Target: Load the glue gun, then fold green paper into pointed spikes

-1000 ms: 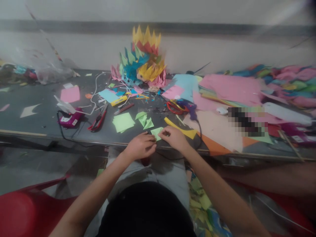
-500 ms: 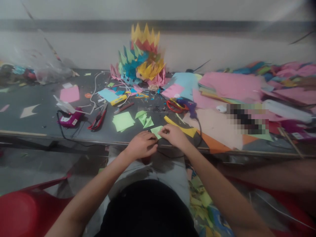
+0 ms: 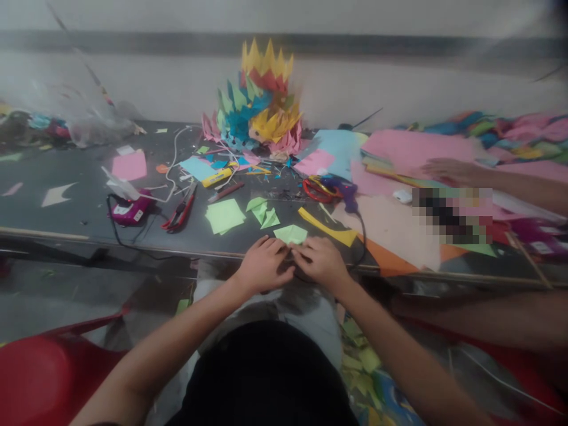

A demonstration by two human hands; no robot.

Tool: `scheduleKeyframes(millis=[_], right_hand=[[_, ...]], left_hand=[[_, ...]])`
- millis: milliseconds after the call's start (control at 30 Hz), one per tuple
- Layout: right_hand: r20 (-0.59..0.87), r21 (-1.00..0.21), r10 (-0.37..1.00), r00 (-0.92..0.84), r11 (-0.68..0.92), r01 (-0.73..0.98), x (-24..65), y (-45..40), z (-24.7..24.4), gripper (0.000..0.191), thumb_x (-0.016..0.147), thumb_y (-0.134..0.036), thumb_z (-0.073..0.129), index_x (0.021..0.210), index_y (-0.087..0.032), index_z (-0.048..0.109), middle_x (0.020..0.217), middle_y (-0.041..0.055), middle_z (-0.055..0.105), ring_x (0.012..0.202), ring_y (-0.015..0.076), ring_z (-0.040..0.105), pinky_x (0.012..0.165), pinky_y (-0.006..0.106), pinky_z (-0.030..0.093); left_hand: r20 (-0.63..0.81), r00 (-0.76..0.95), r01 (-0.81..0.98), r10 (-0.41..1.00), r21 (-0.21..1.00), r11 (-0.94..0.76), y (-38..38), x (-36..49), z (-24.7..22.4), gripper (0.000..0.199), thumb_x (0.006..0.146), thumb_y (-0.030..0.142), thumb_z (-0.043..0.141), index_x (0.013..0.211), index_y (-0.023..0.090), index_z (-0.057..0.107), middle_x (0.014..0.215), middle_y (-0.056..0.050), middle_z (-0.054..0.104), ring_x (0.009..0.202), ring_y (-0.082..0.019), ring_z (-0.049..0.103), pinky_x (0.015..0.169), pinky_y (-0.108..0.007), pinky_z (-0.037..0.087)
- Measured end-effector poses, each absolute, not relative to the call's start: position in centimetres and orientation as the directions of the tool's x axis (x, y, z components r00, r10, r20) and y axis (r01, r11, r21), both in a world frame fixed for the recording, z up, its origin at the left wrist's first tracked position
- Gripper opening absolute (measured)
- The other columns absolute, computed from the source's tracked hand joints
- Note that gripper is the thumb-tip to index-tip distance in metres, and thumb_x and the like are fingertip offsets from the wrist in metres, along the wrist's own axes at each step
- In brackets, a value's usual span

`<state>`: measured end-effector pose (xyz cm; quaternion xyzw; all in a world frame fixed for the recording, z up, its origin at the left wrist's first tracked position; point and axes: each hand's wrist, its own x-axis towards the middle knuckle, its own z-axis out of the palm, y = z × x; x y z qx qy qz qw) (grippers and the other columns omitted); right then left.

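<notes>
Both forearms reach forward and come together near the front edge of the table (image 3: 66,234). The left hand (image 3: 265,266) lies palm down, fingers bent and pointing forward. The right hand (image 3: 322,262) is just beside it, also palm down; their fingertips meet at this table edge.

arms: bare, no sleeves in view | top: black | trousers: light grey | wrists: unadorned

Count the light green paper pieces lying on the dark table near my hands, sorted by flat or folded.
Flat light green paper square: 1
Small folded light green paper pieces: 2
Light green paper piece at the left hand and right hand: 1
Total: 4
</notes>
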<state>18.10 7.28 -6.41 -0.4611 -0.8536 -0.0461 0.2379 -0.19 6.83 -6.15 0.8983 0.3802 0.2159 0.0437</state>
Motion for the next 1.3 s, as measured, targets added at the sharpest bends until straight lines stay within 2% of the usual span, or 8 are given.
scheduleKeyframes(millis=[167,367,567,700,800,900,1100,1300], right_hand=[[0.443,-0.121,0.783,-0.437,0.535,0.836,18.7,7.0,-6.4,0.028,0.086,-0.029,0.047,0.083,-0.022,0.074,0.057,0.0019,0.053,0.059,0.0136,0.044,0.059,0.029,0.026],[0.365,-0.294,0.897,-0.251,0.367,0.883,19.8,6.9,-5.9,0.034,0.085,-0.032,0.047,0.062,-0.020,0.070,0.054,0.0024,0.052,0.055,0.0129,0.045,0.058,0.027,0.032],[0.274,-0.460,0.941,-0.200,0.310,0.832,19.9,7.1,-5.3,0.026,0.083,-0.028,0.048,0.070,-0.020,0.070,0.060,0.0020,0.058,0.058,0.0135,0.052,0.055,0.025,0.036],[0.321,-0.426,0.909,-0.267,0.390,0.816,20.4,7.6,-5.1,0.028,0.086,-0.030,0.046,0.073,-0.019,0.068,0.073,0.0053,0.062,0.071,0.0163,0.057,0.066,0.028,0.042],[0.382,-0.374,0.820,-0.426,0.559,0.740,21.1,7.9,-5.4,0.024,0.085,-0.032,0.051,0.096,-0.019,0.067,0.104,0.0098,0.064,0.098,0.0213,0.057,0.087,0.035,0.042],[0.317,-0.291,0.733,-0.602,0.679,0.674,21.4,7.6,-5.8,0.034,0.081,-0.040,0.058,0.110,-0.022,0.063,0.116,0.0102,0.062,0.107,0.0246,0.054,0.091,0.041,0.040],[0.349,-0.217,0.711,-0.611,0.695,0.685,20.0,6.0,-6.2,0.022,0.088,-0.028,0.048,0.098,-0.023,0.067,0.099,0.0086,0.068,0.093,0.0209,0.060,0.081,0.038,0.039],[0.314,-0.426,0.803,-0.507,0.596,0.680,18.8,7.0,-5.7,0.020,0.088,-0.029,0.049,0.084,-0.022,0.067,0.086,0.0056,0.069,0.083,0.0178,0.060,0.076,0.033,0.039]], left_hand=[[0.347,0.602,0.683,0.719,0.243,-0.689,6.7,-0.1,-5.8,0.031,0.081,0.037,0.051,0.102,0.017,0.061,0.096,-0.007,0.061,0.095,-0.022,0.056,0.095,-0.038,0.041],[0.377,0.594,0.667,0.711,0.264,-0.697,6.6,-0.2,-6.4,0.033,0.081,0.036,0.052,0.107,0.017,0.059,0.103,-0.008,0.062,0.098,-0.023,0.058,0.100,-0.042,0.039],[0.361,0.649,0.589,0.670,0.318,-0.743,6.8,-1.7,-6.8,0.033,0.083,0.030,0.050,0.114,0.019,0.056,0.118,-0.006,0.060,0.113,-0.020,0.054,0.103,-0.039,0.038],[0.346,0.685,0.541,0.641,0.349,-0.765,7.2,-2.6,-6.5,0.031,0.085,0.029,0.049,0.113,0.018,0.056,0.121,-0.007,0.060,0.117,-0.019,0.051,0.104,-0.038,0.038],[0.333,0.672,0.561,0.662,0.355,-0.748,7.9,-2.7,-6.0,0.028,0.085,0.031,0.051,0.108,0.016,0.057,0.116,-0.009,0.062,0.111,-0.020,0.056,0.097,-0.036,0.044],[0.351,0.646,0.600,0.678,0.316,-0.735,8.7,-2.5,-5.7,0.025,0.085,0.030,0.051,0.104,0.017,0.058,0.113,-0.010,0.062,0.106,-0.022,0.058,0.091,-0.037,0.047],[0.401,0.576,0.622,0.712,0.350,-0.700,9.5,-1.7,-5.8,0.013,0.086,0.018,0.051,0.089,0.019,0.064,0.102,-0.004,0.067,0.105,-0.019,0.058,0.093,-0.037,0.045],[0.405,0.566,0.542,0.718,0.474,-0.694,10.0,-2.1,-6.9,0.014,0.081,0.025,0.062,0.094,0.022,0.067,0.107,-0.003,0.068,0.107,-0.020,0.059,0.094,-0.039,0.045]])
